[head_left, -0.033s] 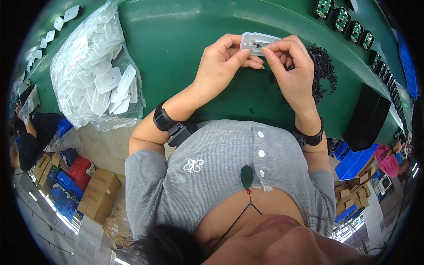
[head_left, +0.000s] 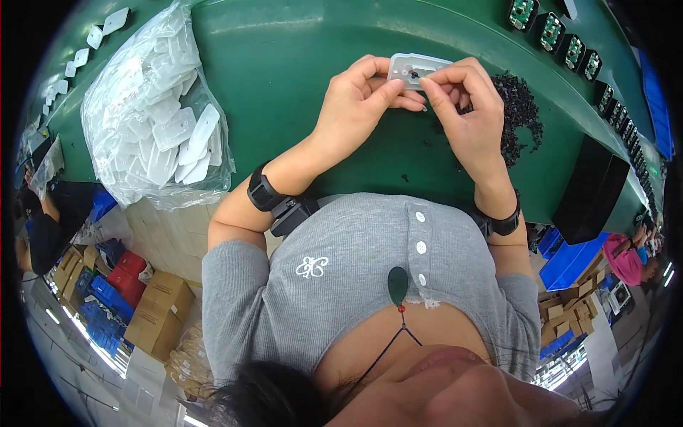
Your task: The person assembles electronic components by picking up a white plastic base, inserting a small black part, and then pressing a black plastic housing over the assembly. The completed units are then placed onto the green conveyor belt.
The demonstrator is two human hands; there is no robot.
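Note:
My left hand (head_left: 363, 96) is closed on a translucent white plastic cover (head_left: 400, 64), gripping its left end between thumb and fingers above the green table. The cover is a shallow rounded rectangle with holes and raised ribs inside. Over its right half, the thumb and forefinger of my right hand (head_left: 469, 107) pinch together at a small black part (head_left: 415, 74) on the cover's inner face. The fingers partly hide that part. Beside and behind my right hand lies a heap of small black parts (head_left: 523, 107).
A clear plastic bag (head_left: 220, 167) of white covers lies at left, more white covers (head_left: 94, 37) in a row beyond it. Black housings with green circuit boards (head_left: 550, 32) line the far right. A black box (head_left: 590, 188) stands at the right edge of the green table (head_left: 284, 64).
My right hand has shifted very slightly left along the cover. The left hand still grips the cover in nearly the same place.

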